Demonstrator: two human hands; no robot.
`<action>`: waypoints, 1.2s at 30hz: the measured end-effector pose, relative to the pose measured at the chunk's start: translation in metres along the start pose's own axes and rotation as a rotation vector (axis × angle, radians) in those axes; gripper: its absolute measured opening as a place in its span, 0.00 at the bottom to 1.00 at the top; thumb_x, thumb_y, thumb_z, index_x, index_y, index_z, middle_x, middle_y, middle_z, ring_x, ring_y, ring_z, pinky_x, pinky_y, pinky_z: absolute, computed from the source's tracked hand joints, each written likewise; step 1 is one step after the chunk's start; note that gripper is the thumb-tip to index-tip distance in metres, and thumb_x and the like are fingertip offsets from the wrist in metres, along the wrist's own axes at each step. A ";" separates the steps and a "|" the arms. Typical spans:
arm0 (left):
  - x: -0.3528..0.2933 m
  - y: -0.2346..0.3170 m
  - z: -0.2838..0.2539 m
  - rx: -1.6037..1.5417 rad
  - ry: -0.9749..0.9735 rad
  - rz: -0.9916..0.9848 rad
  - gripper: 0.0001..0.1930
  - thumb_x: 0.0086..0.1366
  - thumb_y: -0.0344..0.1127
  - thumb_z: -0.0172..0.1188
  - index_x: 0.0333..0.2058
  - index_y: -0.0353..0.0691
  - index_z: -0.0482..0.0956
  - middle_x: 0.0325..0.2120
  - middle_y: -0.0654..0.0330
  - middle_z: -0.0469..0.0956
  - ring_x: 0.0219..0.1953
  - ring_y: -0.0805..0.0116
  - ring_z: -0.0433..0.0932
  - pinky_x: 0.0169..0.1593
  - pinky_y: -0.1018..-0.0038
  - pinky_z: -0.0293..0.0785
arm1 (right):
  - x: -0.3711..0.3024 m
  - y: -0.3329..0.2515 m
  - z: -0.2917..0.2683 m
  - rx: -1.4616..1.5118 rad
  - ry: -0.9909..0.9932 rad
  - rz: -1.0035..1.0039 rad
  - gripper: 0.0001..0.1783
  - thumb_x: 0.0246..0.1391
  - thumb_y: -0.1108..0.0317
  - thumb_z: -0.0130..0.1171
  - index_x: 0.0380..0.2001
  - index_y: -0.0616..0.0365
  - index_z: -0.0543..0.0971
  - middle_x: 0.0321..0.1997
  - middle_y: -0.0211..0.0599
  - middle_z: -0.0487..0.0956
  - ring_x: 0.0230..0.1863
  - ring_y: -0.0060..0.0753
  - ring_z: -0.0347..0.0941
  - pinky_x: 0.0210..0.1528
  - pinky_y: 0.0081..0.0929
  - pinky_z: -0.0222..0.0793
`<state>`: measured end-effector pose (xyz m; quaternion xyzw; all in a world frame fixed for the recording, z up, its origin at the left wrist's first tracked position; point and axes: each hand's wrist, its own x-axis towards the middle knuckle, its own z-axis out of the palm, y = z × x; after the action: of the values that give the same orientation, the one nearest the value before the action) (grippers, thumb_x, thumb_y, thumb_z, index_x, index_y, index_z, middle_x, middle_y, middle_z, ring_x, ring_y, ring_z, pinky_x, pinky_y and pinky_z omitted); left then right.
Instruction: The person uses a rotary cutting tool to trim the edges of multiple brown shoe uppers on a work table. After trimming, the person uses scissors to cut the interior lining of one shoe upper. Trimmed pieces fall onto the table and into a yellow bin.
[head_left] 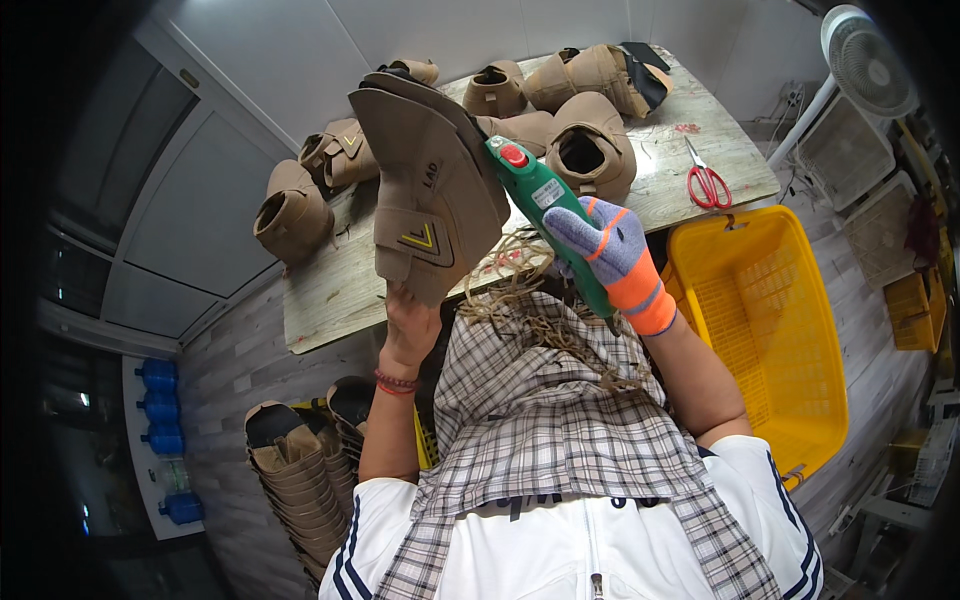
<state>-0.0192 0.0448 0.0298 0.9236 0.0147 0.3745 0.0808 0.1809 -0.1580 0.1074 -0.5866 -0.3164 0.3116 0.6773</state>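
Observation:
My bare left hand (pixel 411 325), a red bracelet at its wrist, grips the lower end of a tan shoe upper (pixel 440 190) with a yellow-and-black V-shaped mark. The upper is raised over the table's near edge. My right hand (pixel 612 255), in a grey and orange glove, is wrapped round a green handheld electric tool (pixel 545 190) with a red switch. The tool's front end is beside the upper's right edge; whether they touch is hard to tell. Thin tan trimmings (pixel 540 320) lie in a tangle on the checked apron (pixel 520 420) over my lap.
Several tan shoe uppers (pixel 592 150) stand on the pale wooden table (pixel 665 205). Red-handled scissors (pixel 708 185) lie at its right. A yellow plastic crate (pixel 835 370) is at my right, and stacked uppers (pixel 300 490) stand at lower left. A white fan (pixel 870 65) is at far right.

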 end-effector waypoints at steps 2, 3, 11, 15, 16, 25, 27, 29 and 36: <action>-0.003 -0.003 -0.001 0.031 -0.034 0.024 0.17 0.56 0.20 0.51 0.45 0.30 0.77 0.43 0.43 0.77 0.51 0.42 0.73 0.59 0.52 0.64 | 0.003 0.001 -0.001 0.008 -0.008 -0.029 0.20 0.54 0.54 0.65 0.35 0.64 0.80 0.21 0.27 0.73 0.21 0.14 0.69 0.24 0.17 0.65; -0.005 -0.005 -0.003 0.065 -0.062 0.045 0.18 0.57 0.20 0.51 0.48 0.30 0.75 0.46 0.43 0.76 0.52 0.43 0.72 0.60 0.52 0.64 | 0.006 0.003 -0.003 -0.010 -0.011 -0.081 0.20 0.54 0.54 0.65 0.36 0.64 0.80 0.21 0.28 0.73 0.21 0.14 0.69 0.24 0.17 0.65; 0.057 -0.047 0.006 0.095 0.227 -0.175 0.30 0.60 0.28 0.62 0.58 0.26 0.60 0.51 0.42 0.70 0.53 0.43 0.68 0.59 0.59 0.61 | 0.006 -0.004 -0.029 0.183 0.115 -0.049 0.19 0.56 0.52 0.62 0.32 0.59 0.76 0.21 0.30 0.75 0.18 0.21 0.70 0.22 0.19 0.64; 0.152 -0.108 0.009 -0.083 0.117 -0.128 0.13 0.62 0.34 0.60 0.42 0.32 0.80 0.46 0.44 0.75 0.46 0.46 0.72 0.51 0.57 0.67 | -0.005 -0.009 -0.041 0.126 0.156 -0.046 0.20 0.57 0.52 0.61 0.29 0.60 0.74 0.20 0.34 0.75 0.18 0.23 0.70 0.22 0.20 0.64; 0.168 -0.128 0.011 0.084 0.065 -0.122 0.13 0.62 0.32 0.59 0.43 0.33 0.80 0.46 0.45 0.75 0.47 0.48 0.72 0.50 0.58 0.68 | -0.005 -0.008 -0.042 0.112 0.166 -0.066 0.20 0.57 0.52 0.61 0.29 0.61 0.74 0.19 0.34 0.75 0.19 0.23 0.70 0.23 0.20 0.64; 0.187 -0.153 0.014 -0.923 0.318 -0.674 0.15 0.65 0.37 0.62 0.44 0.31 0.78 0.37 0.64 0.80 0.39 0.74 0.77 0.46 0.72 0.74 | -0.018 0.005 -0.061 -0.138 0.238 -0.153 0.21 0.49 0.53 0.69 0.31 0.62 0.78 0.19 0.30 0.75 0.20 0.17 0.71 0.24 0.19 0.66; 0.184 -0.119 -0.016 -1.336 0.422 -0.677 0.12 0.67 0.35 0.59 0.45 0.34 0.77 0.40 0.59 0.80 0.41 0.68 0.79 0.48 0.69 0.76 | -0.019 0.011 -0.061 -0.274 0.265 -0.192 0.23 0.47 0.52 0.71 0.32 0.63 0.78 0.20 0.32 0.76 0.21 0.18 0.72 0.25 0.21 0.68; 0.173 -0.105 -0.042 -1.657 0.517 -0.791 0.12 0.70 0.33 0.52 0.47 0.31 0.74 0.45 0.49 0.78 0.49 0.58 0.78 0.55 0.58 0.75 | -0.022 0.016 -0.059 -0.425 0.320 -0.184 0.25 0.45 0.51 0.72 0.34 0.63 0.79 0.21 0.33 0.78 0.22 0.20 0.73 0.27 0.22 0.70; 0.113 -0.101 -0.071 -2.402 0.126 -0.747 0.17 0.73 0.33 0.40 0.54 0.28 0.68 0.55 0.43 0.71 0.58 0.52 0.71 0.62 0.53 0.66 | -0.031 0.037 -0.054 -0.882 0.379 -0.615 0.30 0.34 0.47 0.76 0.32 0.60 0.80 0.21 0.42 0.79 0.21 0.40 0.77 0.25 0.30 0.72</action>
<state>0.0163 0.1639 0.1412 0.1878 -0.0708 0.1494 0.9682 0.2036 -0.2106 0.0632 -0.7403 -0.4458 -0.1723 0.4728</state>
